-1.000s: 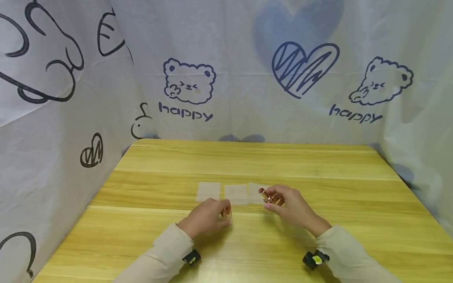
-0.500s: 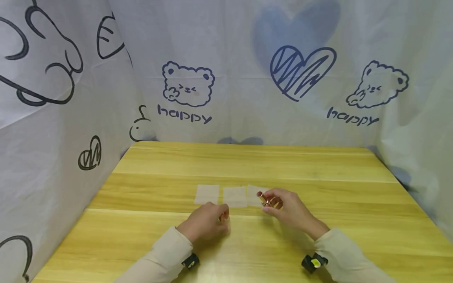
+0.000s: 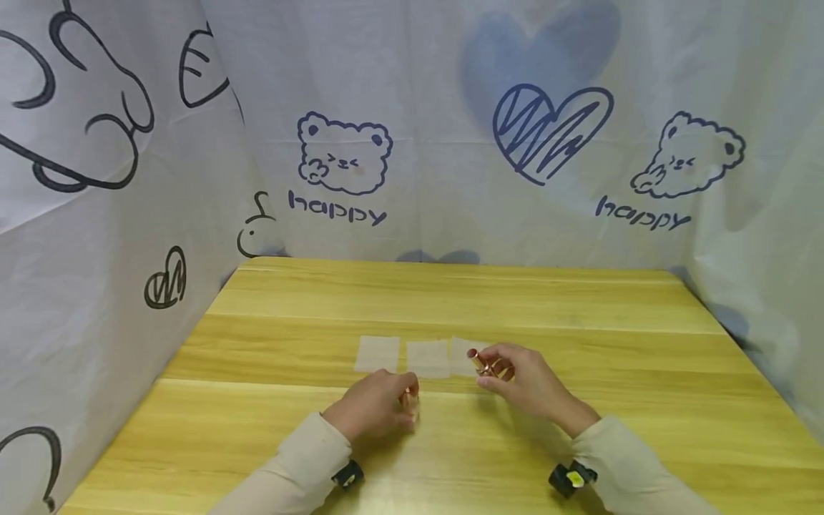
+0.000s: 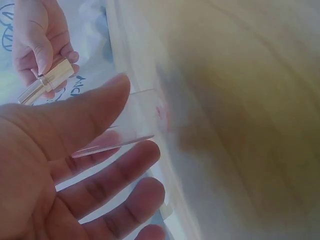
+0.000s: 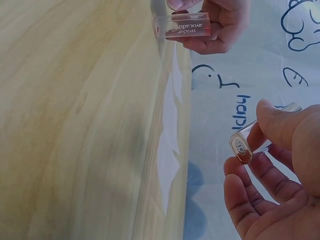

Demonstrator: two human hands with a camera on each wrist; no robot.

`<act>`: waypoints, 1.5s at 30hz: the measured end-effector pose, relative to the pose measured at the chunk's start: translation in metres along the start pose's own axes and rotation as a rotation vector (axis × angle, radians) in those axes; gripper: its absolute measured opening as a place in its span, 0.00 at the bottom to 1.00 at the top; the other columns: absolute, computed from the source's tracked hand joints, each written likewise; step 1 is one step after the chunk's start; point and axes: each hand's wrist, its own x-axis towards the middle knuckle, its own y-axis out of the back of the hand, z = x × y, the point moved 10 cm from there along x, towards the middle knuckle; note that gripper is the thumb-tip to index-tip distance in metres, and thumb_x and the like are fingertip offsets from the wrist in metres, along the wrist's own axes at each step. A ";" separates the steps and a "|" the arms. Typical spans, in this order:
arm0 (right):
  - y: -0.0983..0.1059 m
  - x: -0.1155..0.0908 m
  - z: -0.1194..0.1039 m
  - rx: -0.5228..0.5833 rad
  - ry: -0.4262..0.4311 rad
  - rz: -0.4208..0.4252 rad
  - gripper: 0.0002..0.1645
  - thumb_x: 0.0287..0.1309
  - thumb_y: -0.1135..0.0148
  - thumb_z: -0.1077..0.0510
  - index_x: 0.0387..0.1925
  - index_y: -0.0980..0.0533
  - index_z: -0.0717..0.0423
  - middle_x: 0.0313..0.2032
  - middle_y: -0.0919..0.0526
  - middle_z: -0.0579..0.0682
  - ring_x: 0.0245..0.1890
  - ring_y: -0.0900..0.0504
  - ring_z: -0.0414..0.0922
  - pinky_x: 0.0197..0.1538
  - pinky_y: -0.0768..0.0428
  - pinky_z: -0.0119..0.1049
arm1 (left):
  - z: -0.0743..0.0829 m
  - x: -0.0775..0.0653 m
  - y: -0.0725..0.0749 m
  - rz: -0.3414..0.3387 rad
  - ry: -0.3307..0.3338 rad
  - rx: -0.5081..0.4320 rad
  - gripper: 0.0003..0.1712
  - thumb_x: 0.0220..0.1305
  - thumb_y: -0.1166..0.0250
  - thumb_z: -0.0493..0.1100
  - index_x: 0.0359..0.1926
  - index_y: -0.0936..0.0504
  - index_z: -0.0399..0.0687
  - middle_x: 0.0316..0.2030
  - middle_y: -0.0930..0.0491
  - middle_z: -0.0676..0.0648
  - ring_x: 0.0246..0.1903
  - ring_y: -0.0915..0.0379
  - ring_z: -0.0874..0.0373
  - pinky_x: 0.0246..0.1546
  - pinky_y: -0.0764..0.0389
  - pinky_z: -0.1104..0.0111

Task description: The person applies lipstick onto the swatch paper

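Observation:
In the head view my left hand (image 3: 372, 405) is low over the table, left of the middle. Its thumb and fingers pinch a clear lipstick cap (image 5: 182, 25), which has white lettering on its side and a reddish tint at its end. The same cap (image 4: 137, 112) lies between thumb and forefinger in the left wrist view, the other fingers spread below. My right hand (image 3: 533, 380) pinches a shiny gold lipstick tube (image 3: 479, 363), its narrow end tilted up and left. A label shows on the base of this tube (image 5: 242, 148). Cap and tube are apart.
Three pale paper squares lie in a row just beyond the hands: a left one (image 3: 377, 354), a middle one (image 3: 428, 359) and a right one (image 3: 463, 354), partly behind the lipstick. White cloth walls (image 3: 438, 179) with drawings enclose the wooden table (image 3: 309, 290).
The head view has tilted slightly. Both hands stay nearly in place, gripping cap and lipstick throughout, with only a slight shift of the left fingers around the cap.

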 end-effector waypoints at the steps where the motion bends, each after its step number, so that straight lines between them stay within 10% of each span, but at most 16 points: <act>1: 0.000 0.000 0.000 0.001 0.002 0.002 0.16 0.55 0.30 0.62 0.44 0.21 0.62 0.35 0.17 0.47 0.32 0.20 0.40 0.34 0.20 0.32 | -0.001 0.000 0.000 -0.004 0.007 0.001 0.22 0.50 0.23 0.44 0.45 0.22 0.48 0.32 0.20 0.53 0.35 0.24 0.57 0.35 0.23 0.64; 9: -0.004 -0.001 -0.005 -0.001 0.026 -0.004 0.15 0.54 0.30 0.64 0.45 0.21 0.62 0.36 0.18 0.47 0.32 0.21 0.39 0.33 0.20 0.32 | -0.001 0.002 0.011 0.117 -0.007 -0.125 0.37 0.56 0.27 0.52 0.63 0.30 0.45 0.47 0.21 0.42 0.46 0.24 0.48 0.44 0.22 0.56; 20: 0.003 0.007 -0.027 -0.009 0.130 0.069 0.16 0.54 0.29 0.64 0.45 0.21 0.61 0.33 0.18 0.45 0.30 0.22 0.38 0.31 0.21 0.33 | 0.017 0.005 0.044 0.420 -0.076 -0.315 0.22 0.62 0.31 0.48 0.52 0.23 0.42 0.38 0.19 0.46 0.30 0.27 0.56 0.31 0.26 0.68; 32: 0.009 0.010 -0.053 -0.081 0.229 0.189 0.17 0.51 0.26 0.59 0.42 0.22 0.57 0.29 0.22 0.41 0.27 0.25 0.37 0.29 0.23 0.34 | 0.011 0.017 0.036 0.441 0.146 -0.758 0.20 0.64 0.34 0.53 0.43 0.19 0.38 0.34 0.20 0.48 0.32 0.26 0.58 0.33 0.22 0.67; 45: 0.009 0.009 -0.068 -0.149 0.318 0.299 0.19 0.45 0.22 0.59 0.34 0.26 0.56 0.27 0.23 0.44 0.25 0.27 0.38 0.28 0.26 0.32 | 0.010 0.020 0.031 0.525 0.225 -1.049 0.22 0.63 0.33 0.53 0.40 0.20 0.35 0.29 0.21 0.44 0.23 0.29 0.61 0.18 0.26 0.72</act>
